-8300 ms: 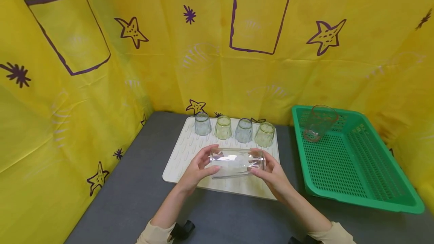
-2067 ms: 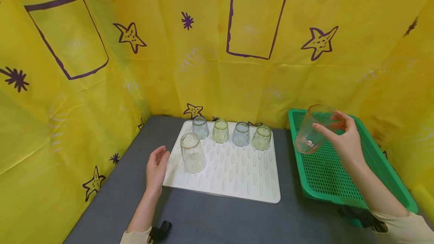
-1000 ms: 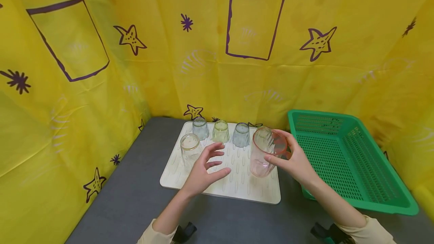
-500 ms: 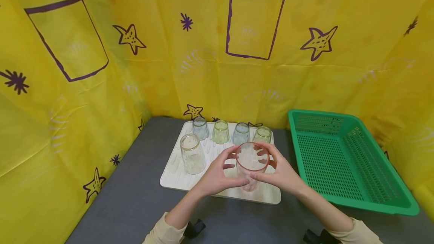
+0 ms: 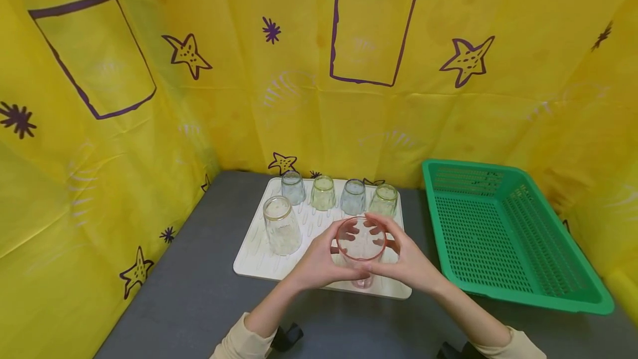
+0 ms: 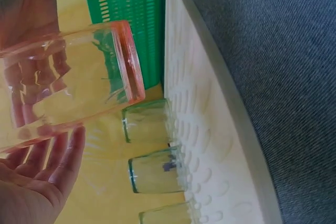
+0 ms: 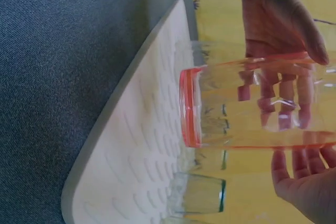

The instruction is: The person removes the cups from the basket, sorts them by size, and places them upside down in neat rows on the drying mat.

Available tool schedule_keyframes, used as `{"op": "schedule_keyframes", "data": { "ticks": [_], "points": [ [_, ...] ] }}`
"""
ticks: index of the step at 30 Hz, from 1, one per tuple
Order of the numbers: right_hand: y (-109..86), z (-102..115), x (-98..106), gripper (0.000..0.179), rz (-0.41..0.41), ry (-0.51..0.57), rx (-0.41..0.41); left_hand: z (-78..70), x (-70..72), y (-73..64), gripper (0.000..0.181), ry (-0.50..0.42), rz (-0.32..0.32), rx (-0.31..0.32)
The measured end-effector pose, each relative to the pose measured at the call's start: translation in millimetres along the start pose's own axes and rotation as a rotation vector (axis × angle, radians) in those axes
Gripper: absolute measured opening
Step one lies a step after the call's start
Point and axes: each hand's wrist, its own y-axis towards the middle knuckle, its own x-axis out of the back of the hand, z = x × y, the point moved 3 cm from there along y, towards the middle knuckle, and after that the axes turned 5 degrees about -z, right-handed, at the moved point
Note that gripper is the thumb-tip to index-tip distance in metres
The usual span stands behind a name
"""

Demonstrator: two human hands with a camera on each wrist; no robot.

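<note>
Both hands hold a tall pink-rimmed glass over the front right of the white drying mat. It stands upright in the air, wide mouth up, its thick pink base apart from the mat in the left wrist view. The left hand grips its left side, the right hand its right; the fingers show through the glass. On the mat's left a larger clear glass stands upside down. Behind it, small tinted glasses stand in a row, bluish, greenish, bluish and greenish.
To the right of the mat sits a green perforated basket on the dark grey tabletop. A yellow patterned curtain hangs close behind the mat and along the left side.
The clear glass went from both hands onto the mat, upside down. The right hand lifted the pink-rimmed glass out of the basket and brought it left; the left hand joined it.
</note>
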Motion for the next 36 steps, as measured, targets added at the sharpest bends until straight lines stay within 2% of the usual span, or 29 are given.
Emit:
{"op": "schedule_keyframes", "data": {
  "ticks": [3,6,9,14,18,22,26,32,34,36],
  "points": [
    [-0.5,-2,3,0.076,-0.015,0.039,0.023,2.6,0.3,-1.1,0.081,-0.029,-0.02,0.019],
    [-2.3,-5,5,0.075,-0.027,0.065,0.051,5.1,1.5,-2.2,0.081,-0.101,-0.053,0.041],
    [-6.1,-12,7,0.076,-0.03,0.059,0.058,6.9,2.6,-2.5,0.08,-0.257,-0.085,0.046],
    [-12.9,-22,4,0.078,-0.028,0.028,0.006,7.2,1.9,-2.4,0.08,-0.575,-0.12,0.046],
    [-15.3,-23,-1,0.079,0.004,0.11,-0.05,5.2,-1.3,-4.4,0.082,-0.7,-0.141,0.068],
    [-15.5,-20,-6,0.079,0.034,0.239,-0.097,2.0,-4.6,-6.7,0.082,-0.75,-0.136,0.069],
    [-15.9,-18,-8,0.076,0.021,0.253,-0.108,2.0,-5.9,-8.5,0.08,-0.764,-0.118,0.056],
    [-17.0,-16,-4,0.075,0.051,0.261,-0.078,9.7,2.1,-11.8,0.085,-0.681,-0.044,0.049],
    [-16.8,-15,0,0.075,0.07,0.254,-0.052,12.1,8.9,-13.1,0.089,-0.634,-0.028,0.039],
    [-16.3,-13,6,0.076,0.082,0.201,-0.006,12.6,16.2,-13.9,0.092,-0.56,-0.018,0.029]
  ]
}}
